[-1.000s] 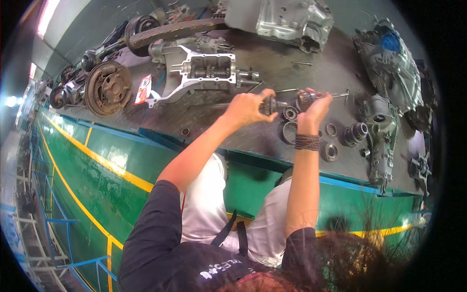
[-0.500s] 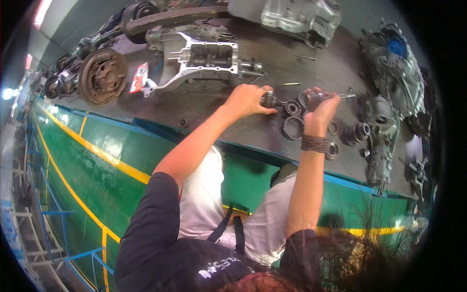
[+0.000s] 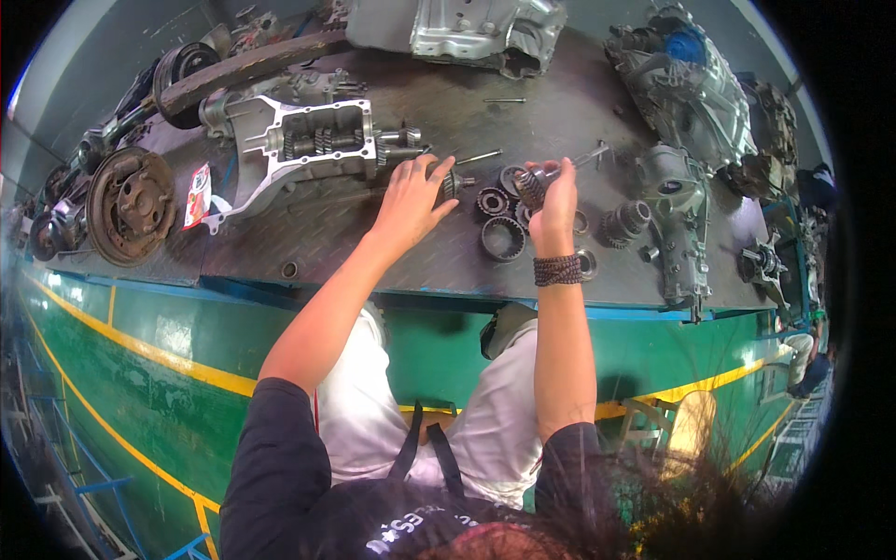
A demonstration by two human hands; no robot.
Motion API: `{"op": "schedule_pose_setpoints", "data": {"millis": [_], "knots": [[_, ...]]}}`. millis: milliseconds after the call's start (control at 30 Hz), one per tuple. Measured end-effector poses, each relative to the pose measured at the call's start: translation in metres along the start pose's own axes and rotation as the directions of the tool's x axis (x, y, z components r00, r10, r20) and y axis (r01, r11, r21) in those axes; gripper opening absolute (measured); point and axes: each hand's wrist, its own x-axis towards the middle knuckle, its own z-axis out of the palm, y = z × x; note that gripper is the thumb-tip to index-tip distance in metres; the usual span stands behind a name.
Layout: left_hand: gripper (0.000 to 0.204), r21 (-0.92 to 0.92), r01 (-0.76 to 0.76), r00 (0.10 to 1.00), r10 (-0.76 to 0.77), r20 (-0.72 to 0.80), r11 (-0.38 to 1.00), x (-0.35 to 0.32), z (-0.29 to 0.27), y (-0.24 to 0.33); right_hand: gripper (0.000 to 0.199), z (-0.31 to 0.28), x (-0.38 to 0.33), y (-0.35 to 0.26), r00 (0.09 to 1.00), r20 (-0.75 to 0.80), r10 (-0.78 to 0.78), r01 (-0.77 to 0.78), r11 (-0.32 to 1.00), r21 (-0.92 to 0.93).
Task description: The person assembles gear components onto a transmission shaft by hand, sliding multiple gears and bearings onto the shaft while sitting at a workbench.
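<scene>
My left hand [image 3: 409, 203] reaches over the bench, thumb and fingers curled around a small toothed gear with a short shaft [image 3: 456, 184]. In my right hand [image 3: 554, 213] is a gear shaft [image 3: 531, 189], gripped at its toothed end. Its thin end points up and to the right, away from me. Close to my right hand lie a ring bearing [image 3: 493, 201], a wide toothed ring [image 3: 503, 239] and another ring [image 3: 512, 177]. My right palm and fingers hide part of the shaft. A beaded bracelet circles my right wrist.
An open gearbox housing [image 3: 280, 140] lies left, beside a rusty brake drum plate [image 3: 131, 207]. Silver casings [image 3: 467, 33] stand at the back and right [image 3: 686, 89]. A gear cluster [image 3: 625, 222] sits right of my hand; loose pins [image 3: 481, 155] lie beyond. The bench edge is near me.
The head view has turned, so the bench appears further left. My right hand has tilted the gear shaft, its thin end now pointing further upward. My left hand stays at the small gear.
</scene>
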Motion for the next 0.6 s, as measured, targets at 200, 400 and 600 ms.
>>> {"op": "schedule_pose_setpoints", "data": {"millis": [200,400,600], "knots": [[0.059,-0.143,-0.078,0.994,0.066,-0.091,0.987,0.001,-0.008,0.022,0.042,0.004,-0.022,0.002,0.923,0.385,0.021,0.148,0.903,-0.404],[0.054,-0.882,0.201,0.967,-0.233,0.108,0.427,-0.003,-0.018,0.026,0.038,0.027,-0.052,0.005,0.825,0.444,0.350,-0.195,0.913,-0.358],[0.052,-0.932,0.335,0.922,-0.254,0.294,0.136,0.004,-0.029,0.017,0.037,0.038,-0.057,0.012,0.579,0.705,0.409,0.089,0.828,-0.554]]}}
